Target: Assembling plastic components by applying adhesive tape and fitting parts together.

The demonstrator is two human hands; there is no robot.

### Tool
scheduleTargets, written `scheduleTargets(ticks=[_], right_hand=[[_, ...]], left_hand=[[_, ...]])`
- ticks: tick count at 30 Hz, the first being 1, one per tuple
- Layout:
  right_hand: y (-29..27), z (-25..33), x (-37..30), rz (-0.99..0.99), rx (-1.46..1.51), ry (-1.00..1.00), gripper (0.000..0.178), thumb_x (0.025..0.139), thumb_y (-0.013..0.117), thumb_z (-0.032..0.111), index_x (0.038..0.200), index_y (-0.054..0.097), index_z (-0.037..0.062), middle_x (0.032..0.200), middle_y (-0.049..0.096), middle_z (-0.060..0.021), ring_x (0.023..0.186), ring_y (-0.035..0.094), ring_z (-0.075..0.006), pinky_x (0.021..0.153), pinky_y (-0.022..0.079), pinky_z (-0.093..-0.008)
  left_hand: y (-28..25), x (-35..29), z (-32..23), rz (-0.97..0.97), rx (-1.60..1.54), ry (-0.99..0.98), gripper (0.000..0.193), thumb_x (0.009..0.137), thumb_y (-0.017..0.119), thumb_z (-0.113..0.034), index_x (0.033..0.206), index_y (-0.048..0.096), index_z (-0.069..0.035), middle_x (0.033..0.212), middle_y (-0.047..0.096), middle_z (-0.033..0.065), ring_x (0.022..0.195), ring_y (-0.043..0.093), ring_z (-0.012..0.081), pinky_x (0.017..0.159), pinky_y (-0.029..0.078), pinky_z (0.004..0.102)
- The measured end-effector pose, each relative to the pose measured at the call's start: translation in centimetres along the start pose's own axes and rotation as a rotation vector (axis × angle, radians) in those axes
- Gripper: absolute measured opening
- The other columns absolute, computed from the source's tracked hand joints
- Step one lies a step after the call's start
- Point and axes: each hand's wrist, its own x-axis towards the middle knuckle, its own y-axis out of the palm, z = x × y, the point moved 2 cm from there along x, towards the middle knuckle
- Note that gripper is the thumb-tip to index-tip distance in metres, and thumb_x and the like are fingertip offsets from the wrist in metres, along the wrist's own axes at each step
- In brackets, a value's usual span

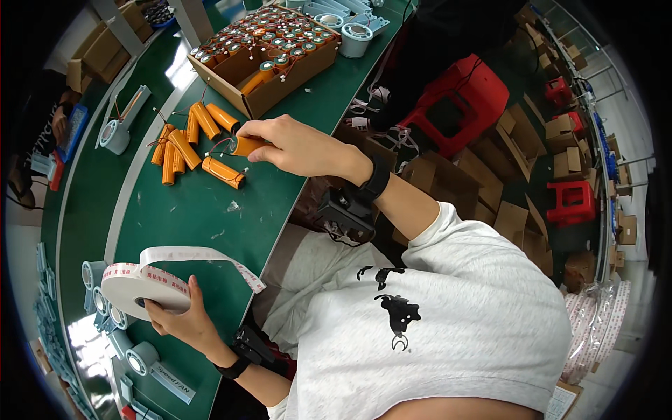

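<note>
My left hand [183, 316] grips a large roll of white tape [129, 290] printed in red, with its thumb on the outer face and fingers at the core. A loose strip of tape [210, 255] curls off the roll toward the table edge. My right hand [287, 145] is closed around an orange battery [246, 145] with a thin wire, held over the green table [259, 217]. Beside it lies a single battery [224, 173], and left of that a loose heap of orange batteries [183, 145] with wires and small white connectors.
An open cardboard box [269, 101] packed with wired batteries stands at the far side. Light-blue fan housings [355, 40] lie behind it, and more housings [142, 357] sit at the lower left. On the floor at right are red stools [465, 105] and cardboard boxes. Another person is at far left.
</note>
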Motion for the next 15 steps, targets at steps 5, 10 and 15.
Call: scheduleTargets(ticks=[5, 10, 15], right_hand=[[-0.3, 0.2, -1.1, -0.127, 0.243, 0.027, 0.026, 0.08, 0.059, 0.006, 0.103, 0.05, -0.0013, 0.084, 0.059, -0.0105, 0.08, 0.058, -0.0145, 0.07, 0.044, -0.0278], [4.0, 3.7, -2.4, -0.042, 0.604, 0.06, 0.031, 0.08, 0.063, 0.01, 0.105, 0.047, 0.0019, 0.08, 0.056, -0.0055, 0.077, 0.053, -0.0066, 0.064, 0.042, -0.0222], [8.6, 7.2, -2.4, 0.115, 0.671, 0.126, 0.029, 0.079, 0.066, 0.014, 0.098, 0.049, 0.0015, 0.078, 0.054, -0.005, 0.069, 0.047, -0.007, 0.059, 0.039, -0.0222]], left_hand=[[-0.1, -0.2, 0.0, -0.02, -0.051, 0.013, 0.086, 0.061, 0.081, -0.028, 0.125, 0.034, 0.006, 0.119, 0.043, 0.0209, 0.114, 0.029, 0.0339, 0.083, 0.04, 0.0432], [0.5, -0.6, -1.5, -0.054, -0.075, 0.195, 0.082, 0.062, 0.08, -0.025, 0.125, 0.036, 0.005, 0.119, 0.043, 0.0204, 0.114, 0.031, 0.0336, 0.084, 0.04, 0.0428], [0.8, 0.0, -2.6, -0.155, -0.024, 0.334, 0.07, 0.064, 0.079, -0.02, 0.118, 0.042, 0.006, 0.11, 0.05, 0.0176, 0.106, 0.042, 0.0285, 0.082, 0.042, 0.0393]])
